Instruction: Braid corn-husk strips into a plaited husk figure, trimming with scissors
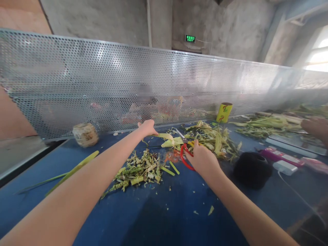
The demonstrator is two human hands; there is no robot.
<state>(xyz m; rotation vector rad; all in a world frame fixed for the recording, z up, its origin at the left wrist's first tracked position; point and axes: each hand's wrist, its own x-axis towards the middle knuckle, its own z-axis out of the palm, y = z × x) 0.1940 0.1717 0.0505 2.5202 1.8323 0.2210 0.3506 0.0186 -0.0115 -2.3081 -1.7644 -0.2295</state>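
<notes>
My right hand (202, 159) is closed around the red handles of a pair of scissors (183, 150), whose blades point up and left into a pale green leaf strip (170, 140). Reaching far across the blue table (159, 218), my left hand (148, 128) has its fingers curled on the left end of that same strip. A heap of green and yellow leaves (215, 136) lies just behind the scissors. In front of my left arm sits a pile of cut scraps (139, 169).
A perforated metal screen (102, 78) runs along the table's far edge. A twine ball (85, 134) stands at left, a yellow roll (224, 112) at back, a black round object (252, 169) at right. Long green stalks (74, 169) lie left. Another person's hand (316, 128) is far right.
</notes>
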